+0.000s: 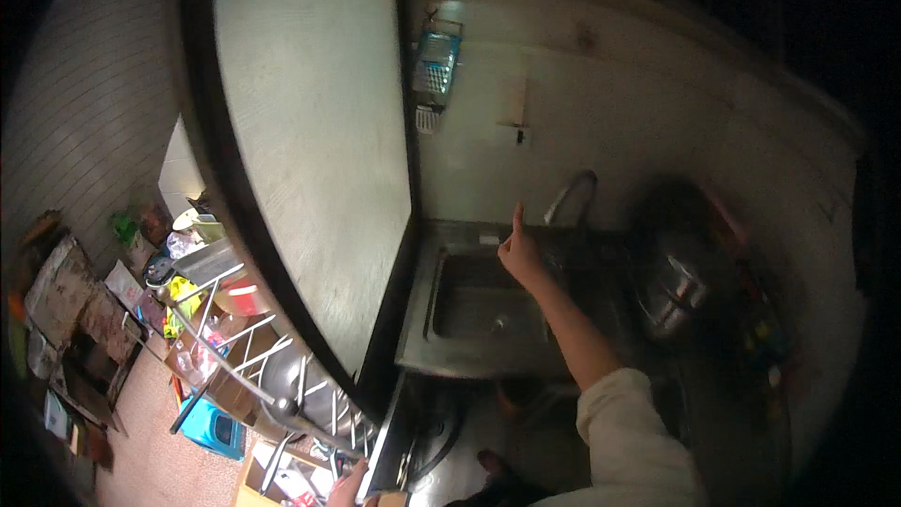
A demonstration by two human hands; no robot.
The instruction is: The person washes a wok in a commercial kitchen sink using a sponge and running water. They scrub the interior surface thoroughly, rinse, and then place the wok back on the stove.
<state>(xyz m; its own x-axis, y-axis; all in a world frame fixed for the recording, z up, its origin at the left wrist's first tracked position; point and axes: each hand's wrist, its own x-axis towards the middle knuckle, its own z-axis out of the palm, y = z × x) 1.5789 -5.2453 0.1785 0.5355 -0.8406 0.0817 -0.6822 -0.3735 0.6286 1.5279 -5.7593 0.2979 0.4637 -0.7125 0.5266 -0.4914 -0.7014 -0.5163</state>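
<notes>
Over the back rim of a metal sink [486,313], my right hand [522,253] holds nothing, its index finger pointing up toward the wall and the other fingers mostly curled. A small white block [488,240] lies on the sink's back ledge, just left of that hand. To its right rises a curved faucet [584,190]. At the bottom edge, my left hand [348,484] is partly visible beside a metal wire rack [281,406] and the edge of the partition; whether it grips either cannot be told.
A grater [438,63] and a slotted utensil [428,120] hang on the wall. Large metal cookware [672,296] stands right of the sink. Beyond the partition [310,120], the lower left holds a blue plastic stool [212,426], cardboard boxes and clutter. The far right is dark.
</notes>
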